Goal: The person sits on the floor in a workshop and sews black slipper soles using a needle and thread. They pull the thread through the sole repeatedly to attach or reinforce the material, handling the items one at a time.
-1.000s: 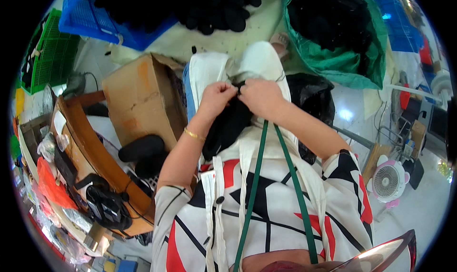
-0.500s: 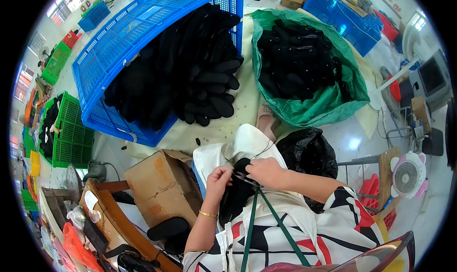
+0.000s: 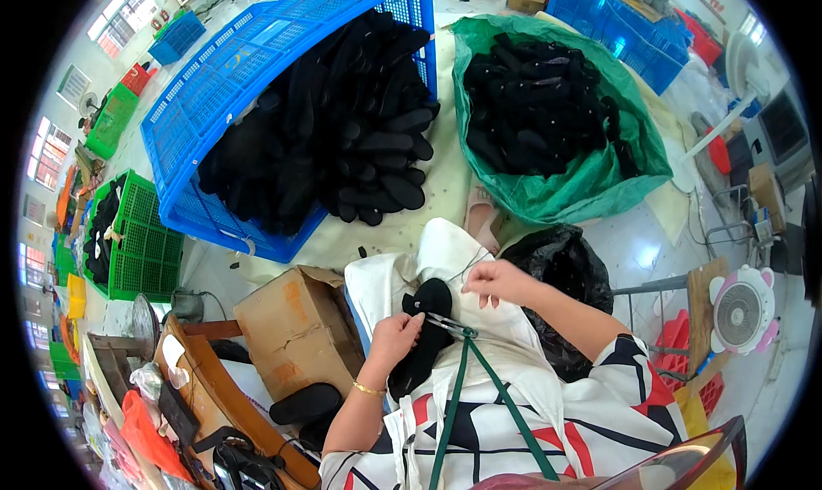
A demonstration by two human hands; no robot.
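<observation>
A black cloth shoe point(image 3: 437, 298) lies lengthwise over the white apron on my lap. Near its far end sits a small dark bow with a pale, shiny dot. My left hand point(image 3: 396, 340) pinches the shoe's edge beside that bow. My right hand point(image 3: 499, 282) is raised to the right of the shoe, its fingertips drawn together; what they hold is too small to make out. A thin dark line, like thread, shows on the apron close to them. Metal thread snips point(image 3: 449, 324) on a green ribbon point(image 3: 505, 394) rest across the shoe between my hands.
Ahead stands a tilted blue crate point(image 3: 224, 87) heaped with black shoes. Right of it, a green sack point(image 3: 644, 154) holds more. A black plastic bag point(image 3: 572, 267) is by my right knee. To my left are a cardboard box point(image 3: 291, 327) and a wooden table point(image 3: 201, 379).
My right hand has lifted off the shoe and moved right and slightly away. My left hand still grips the edge, and more of the shoe and its bow now shows.
</observation>
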